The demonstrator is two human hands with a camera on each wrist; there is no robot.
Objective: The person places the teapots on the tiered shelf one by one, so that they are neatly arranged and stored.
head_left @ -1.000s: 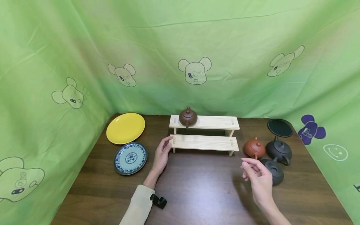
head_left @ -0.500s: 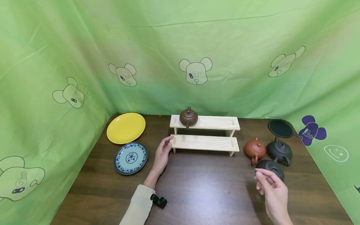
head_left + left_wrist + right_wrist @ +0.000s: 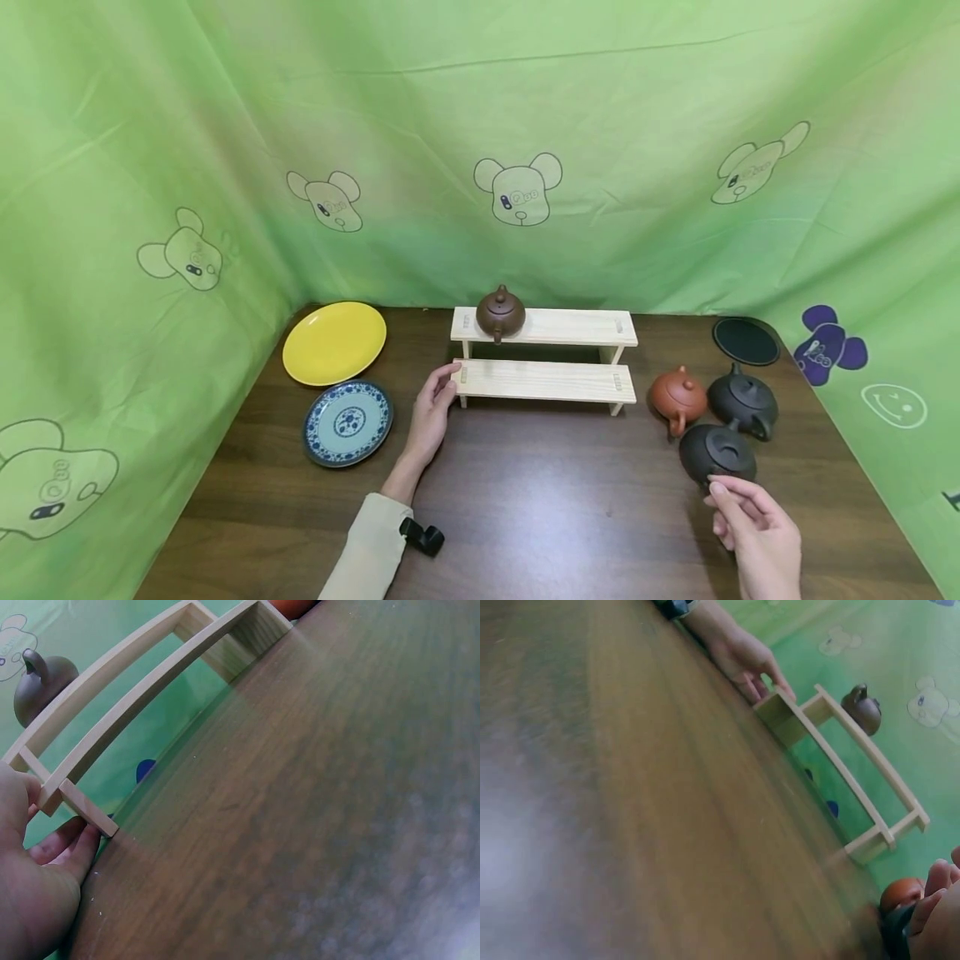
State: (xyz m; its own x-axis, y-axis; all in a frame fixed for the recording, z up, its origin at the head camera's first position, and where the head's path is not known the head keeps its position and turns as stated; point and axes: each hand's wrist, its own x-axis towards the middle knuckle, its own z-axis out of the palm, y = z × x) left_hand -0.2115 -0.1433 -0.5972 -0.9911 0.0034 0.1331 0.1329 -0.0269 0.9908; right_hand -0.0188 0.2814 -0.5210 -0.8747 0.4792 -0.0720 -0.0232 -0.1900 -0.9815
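Observation:
A two-tier pale wooden display stand (image 3: pixel 543 381) stands at mid-table. My left hand (image 3: pixel 430 419) grips its lower left end, thumb at the board and fingers behind the leg (image 3: pixel 90 808) in the left wrist view. On the upper tier's left end sits a dark brown teapot (image 3: pixel 501 313). My right hand (image 3: pixel 757 533) is at the near side of a black teapot (image 3: pixel 716 452), thumb and forefinger tips together. Those fingertips overlap its lower edge; whether they pinch it is unclear. Behind it are a reddish-orange teapot (image 3: pixel 678 397) and another black teapot (image 3: pixel 742 402).
To the left lie a yellow plate (image 3: pixel 334 343) and a blue patterned plate (image 3: pixel 348 423). A dark round mat (image 3: pixel 746 341) lies at the far right corner. Green printed cloth (image 3: pixel 517 108) hangs around the brown table (image 3: pixel 540 500).
My right hand has moved right and nearer me, from before the reddish-orange teapot to the near side of the front black teapot. My left hand stays on the stand.

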